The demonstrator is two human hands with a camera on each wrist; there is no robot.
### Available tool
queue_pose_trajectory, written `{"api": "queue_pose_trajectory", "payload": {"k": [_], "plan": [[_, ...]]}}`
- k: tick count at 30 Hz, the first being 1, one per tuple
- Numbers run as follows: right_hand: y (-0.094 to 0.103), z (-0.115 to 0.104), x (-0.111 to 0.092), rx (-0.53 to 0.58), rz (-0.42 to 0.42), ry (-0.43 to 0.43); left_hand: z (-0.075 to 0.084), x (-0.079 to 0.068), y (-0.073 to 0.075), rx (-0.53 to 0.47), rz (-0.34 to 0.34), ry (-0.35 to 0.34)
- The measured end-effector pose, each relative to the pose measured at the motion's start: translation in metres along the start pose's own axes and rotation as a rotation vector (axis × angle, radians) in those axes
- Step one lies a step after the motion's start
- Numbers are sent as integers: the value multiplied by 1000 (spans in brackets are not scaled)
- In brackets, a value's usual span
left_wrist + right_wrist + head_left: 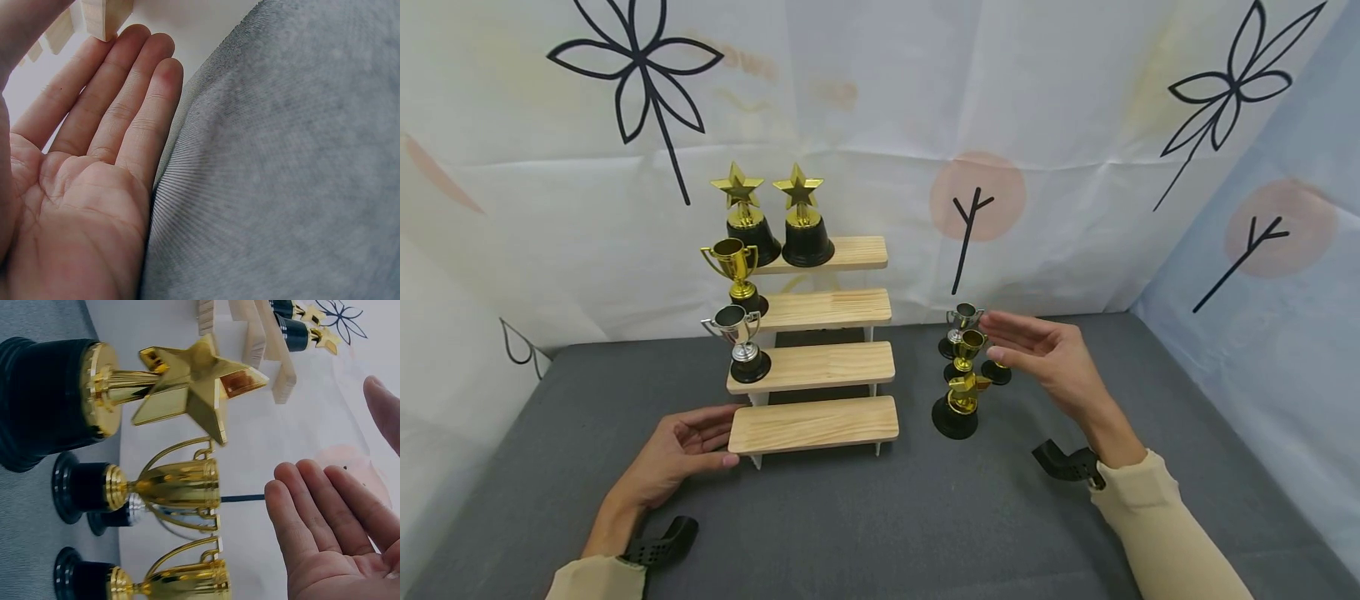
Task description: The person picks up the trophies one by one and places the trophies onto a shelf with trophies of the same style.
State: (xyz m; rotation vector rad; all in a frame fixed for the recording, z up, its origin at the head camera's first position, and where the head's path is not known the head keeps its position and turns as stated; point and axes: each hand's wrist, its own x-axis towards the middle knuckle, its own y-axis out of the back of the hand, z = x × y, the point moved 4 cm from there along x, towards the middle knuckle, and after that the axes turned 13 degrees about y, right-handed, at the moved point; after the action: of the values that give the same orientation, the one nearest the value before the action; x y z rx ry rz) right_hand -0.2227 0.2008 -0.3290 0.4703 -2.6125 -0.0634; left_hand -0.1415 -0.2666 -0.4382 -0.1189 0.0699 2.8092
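Note:
My left hand is at the left end of the lowest wooden step of a stepped display stand. Its fingers stretch out straight, fingertips right at the step's edge. On the right, my right hand hovers beside a group of small trophies, fingers extended and nothing held. That group has a gold star trophy in front, a gold cup trophy behind it and a silver cup trophy at the back. Another gold cup trophy is partly hidden by the right hand in the head view.
Two gold star trophies, the left and the right, stand on the top step. Below them at the left ends are a gold cup trophy and a silver cup trophy. Printed cloth backs the grey table.

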Motion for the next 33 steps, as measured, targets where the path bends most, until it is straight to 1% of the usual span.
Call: {"api": "queue_pose_trajectory", "payload": {"k": [7,13,19,23,28,33], "plan": [[1,8,-8,3,-21,-13,0,0,0,-2,-3,-6],[0,14,-13,14,-33,-29,1,0,-1,5,7,3],[-2,17,-16,34,-70,-17,2,0,-1,19,14,9],[-2,19,-18,33,-97,-16,2,0,-1,5,-2,1],[-2,21,-20,25,-110,-41,0,0,-1,-27,-38,-23],[-3,24,-22,30,-135,-51,-1,0,0,-42,-53,-32]]}}
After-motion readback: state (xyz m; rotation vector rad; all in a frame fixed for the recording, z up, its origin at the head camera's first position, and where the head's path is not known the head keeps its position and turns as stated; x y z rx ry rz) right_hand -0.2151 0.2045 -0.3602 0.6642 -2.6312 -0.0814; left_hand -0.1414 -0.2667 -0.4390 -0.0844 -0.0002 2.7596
